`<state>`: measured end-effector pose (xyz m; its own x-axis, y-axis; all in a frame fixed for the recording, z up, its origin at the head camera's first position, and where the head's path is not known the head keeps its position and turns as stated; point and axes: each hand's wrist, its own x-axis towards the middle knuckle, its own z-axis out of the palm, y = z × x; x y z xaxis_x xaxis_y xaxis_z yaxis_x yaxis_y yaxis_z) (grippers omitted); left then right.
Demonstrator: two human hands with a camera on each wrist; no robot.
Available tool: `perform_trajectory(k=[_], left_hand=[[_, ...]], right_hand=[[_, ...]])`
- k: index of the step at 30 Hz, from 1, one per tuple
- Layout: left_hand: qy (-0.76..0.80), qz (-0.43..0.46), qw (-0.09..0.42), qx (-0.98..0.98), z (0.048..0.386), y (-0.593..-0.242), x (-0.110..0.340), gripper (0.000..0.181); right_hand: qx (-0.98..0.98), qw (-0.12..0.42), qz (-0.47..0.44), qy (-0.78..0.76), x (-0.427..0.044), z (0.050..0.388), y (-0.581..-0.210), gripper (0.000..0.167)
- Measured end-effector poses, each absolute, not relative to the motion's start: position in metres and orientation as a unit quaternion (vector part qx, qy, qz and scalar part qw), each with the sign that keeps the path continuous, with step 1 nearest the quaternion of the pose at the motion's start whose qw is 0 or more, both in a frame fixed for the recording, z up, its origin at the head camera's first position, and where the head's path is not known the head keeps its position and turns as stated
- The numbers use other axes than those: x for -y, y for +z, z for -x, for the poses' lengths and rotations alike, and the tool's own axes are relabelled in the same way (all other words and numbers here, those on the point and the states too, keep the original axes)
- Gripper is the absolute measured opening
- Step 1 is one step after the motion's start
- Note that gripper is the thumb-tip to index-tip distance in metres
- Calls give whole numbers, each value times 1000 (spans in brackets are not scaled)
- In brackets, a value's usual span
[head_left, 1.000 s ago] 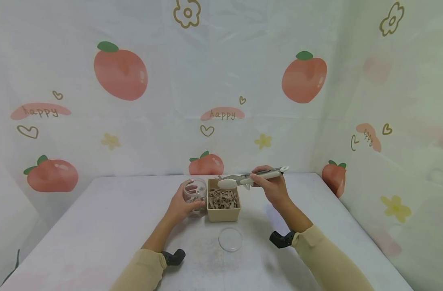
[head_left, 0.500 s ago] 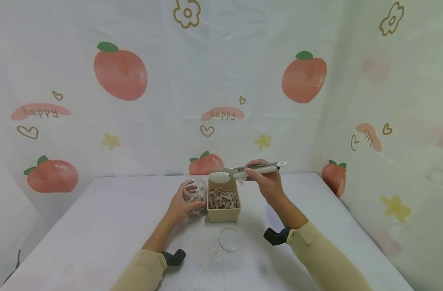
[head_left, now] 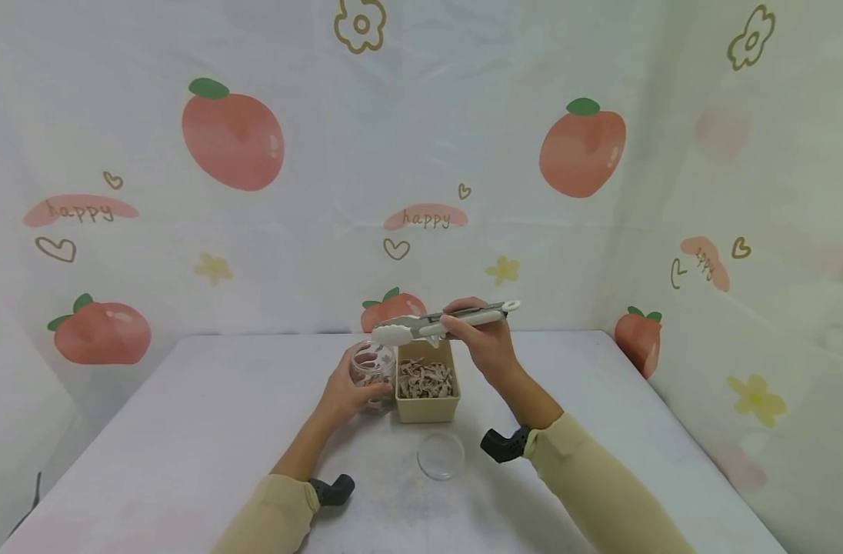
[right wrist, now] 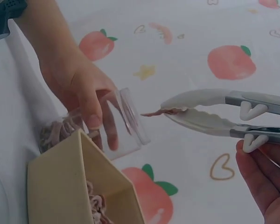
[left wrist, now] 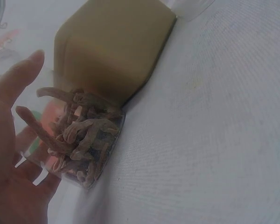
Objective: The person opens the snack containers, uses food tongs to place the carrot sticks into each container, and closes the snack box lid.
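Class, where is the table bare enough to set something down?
Bare: the table from its left edge to the left sleeve, and from the right sleeve to its right edge. Crowded: the middle, where the left hand holds a jar beside the tan box, the right hand holds tongs above, and a clear disc lies in front.

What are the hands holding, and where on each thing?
Left hand: clear jar, round its side. Right hand: tongs, by the handles; the tips pinch a brown strip by one end.
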<state>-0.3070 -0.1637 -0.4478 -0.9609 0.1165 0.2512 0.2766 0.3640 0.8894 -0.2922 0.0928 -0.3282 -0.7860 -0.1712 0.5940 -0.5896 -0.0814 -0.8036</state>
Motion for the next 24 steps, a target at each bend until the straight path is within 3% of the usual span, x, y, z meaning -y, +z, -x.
perform_trajectory(k=[24], left_hand=[[-559,130,80,815,307,-448,164,87]], right_hand=[[686,165,-250,663,-125,294,-336,25]])
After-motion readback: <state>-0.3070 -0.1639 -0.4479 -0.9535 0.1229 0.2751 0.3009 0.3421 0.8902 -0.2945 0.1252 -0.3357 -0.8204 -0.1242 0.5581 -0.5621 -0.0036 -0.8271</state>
